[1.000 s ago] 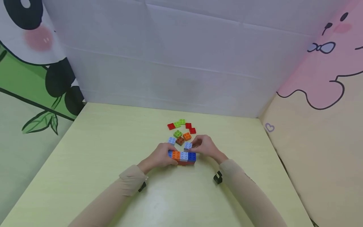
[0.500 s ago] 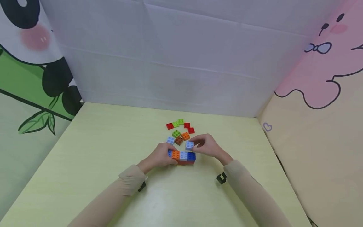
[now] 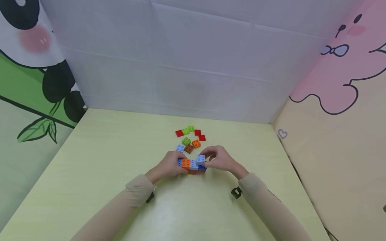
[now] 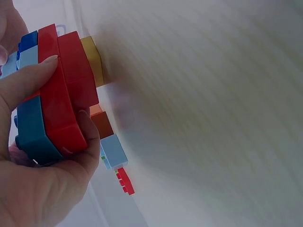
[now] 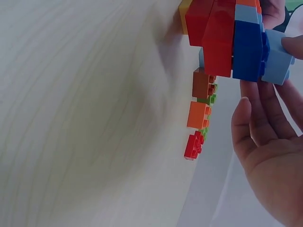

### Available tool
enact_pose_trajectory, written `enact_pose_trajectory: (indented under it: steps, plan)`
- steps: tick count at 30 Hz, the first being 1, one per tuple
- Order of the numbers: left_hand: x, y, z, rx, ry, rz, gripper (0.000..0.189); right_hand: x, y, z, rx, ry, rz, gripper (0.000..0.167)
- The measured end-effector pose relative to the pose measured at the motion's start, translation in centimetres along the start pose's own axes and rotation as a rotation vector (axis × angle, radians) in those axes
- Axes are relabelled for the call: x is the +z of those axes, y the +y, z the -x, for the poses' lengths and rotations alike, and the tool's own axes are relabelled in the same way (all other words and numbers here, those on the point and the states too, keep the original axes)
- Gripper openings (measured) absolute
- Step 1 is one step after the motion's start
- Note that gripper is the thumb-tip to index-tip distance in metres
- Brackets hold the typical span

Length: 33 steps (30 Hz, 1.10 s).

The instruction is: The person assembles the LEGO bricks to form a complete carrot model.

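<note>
My left hand [image 3: 169,164] grips the left end of a built block of toy bricks. Its top row runs from blue through an orange brick [image 3: 185,163] and a light blue one to a dark blue brick [image 5: 247,49] at the right end. Red bricks [image 4: 60,90] form the layers beneath, with a yellow brick [image 4: 92,59] at the bottom. Between thumb and fingers, my right hand [image 3: 221,158] pinches a loose light blue brick [image 3: 200,159]. That brick sits right at the studs of the dark blue one, overlapping it in the head view.
Behind the block lie a light blue brick [image 3: 180,148], a brown brick [image 3: 189,148], an orange brick [image 3: 196,144] and a green brick [image 3: 186,141]. Farther back are several flat red and lime bricks [image 3: 191,128]. A pale wall [image 3: 169,83] closes the table's far edge.
My right hand has brought the light blue brick from behind the block, first slightly right, then nearer and down over the dark blue end. The left hand keeps its grip.
</note>
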<state>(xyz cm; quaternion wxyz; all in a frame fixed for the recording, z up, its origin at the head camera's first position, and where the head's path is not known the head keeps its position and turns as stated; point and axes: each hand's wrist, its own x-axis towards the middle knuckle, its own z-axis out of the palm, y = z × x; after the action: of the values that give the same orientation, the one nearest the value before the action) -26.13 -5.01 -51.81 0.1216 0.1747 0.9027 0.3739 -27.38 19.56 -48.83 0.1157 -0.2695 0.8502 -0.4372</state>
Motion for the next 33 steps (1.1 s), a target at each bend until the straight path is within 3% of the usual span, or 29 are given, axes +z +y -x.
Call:
enact_pose_trajectory:
  steps: [33]
  plan:
    - [-0.08, 0.09, 0.06, 0.017, -0.003, -0.003, 0.031, 0.97, -0.37, 0.09, -0.009, -0.008, 0.050, 0.026]
